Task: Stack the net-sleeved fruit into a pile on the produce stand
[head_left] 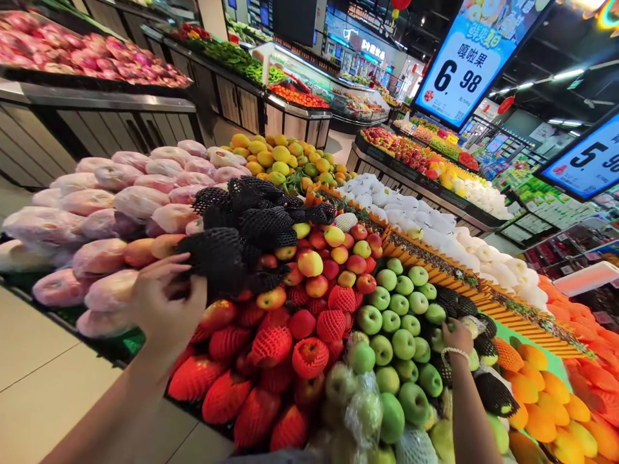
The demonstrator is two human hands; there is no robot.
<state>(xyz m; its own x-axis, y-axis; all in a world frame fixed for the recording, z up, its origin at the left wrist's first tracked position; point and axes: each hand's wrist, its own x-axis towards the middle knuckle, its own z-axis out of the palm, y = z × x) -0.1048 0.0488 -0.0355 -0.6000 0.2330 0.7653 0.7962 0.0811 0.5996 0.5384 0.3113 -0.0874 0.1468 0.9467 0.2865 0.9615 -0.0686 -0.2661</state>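
My left hand point(169, 299) reaches over the left side of the fruit display, its thumb and fingers closed on the edge of a black foam net point(217, 261). More black foam nets point(265, 222) lie heaped just behind it. At the right, my right hand point(457, 338), with a beaded bracelet on the wrist, has its fingers curled at a green apple point(438, 339); part of the grip is hidden. Rows of green apples point(403, 344) sit left of that hand, and black-netted fruit point(494, 393) lies to its right. Red apples in red nets point(271, 345) fill the middle.
Plastic-wrapped pink fruit point(140, 203) is piled at the left, yellow fruit point(280, 154) at the back. An orange slatted divider point(435, 270) runs beside white-wrapped fruit point(411, 209). Orange fruit point(546, 406) lies at the right. Price screens point(464, 84) hang overhead.
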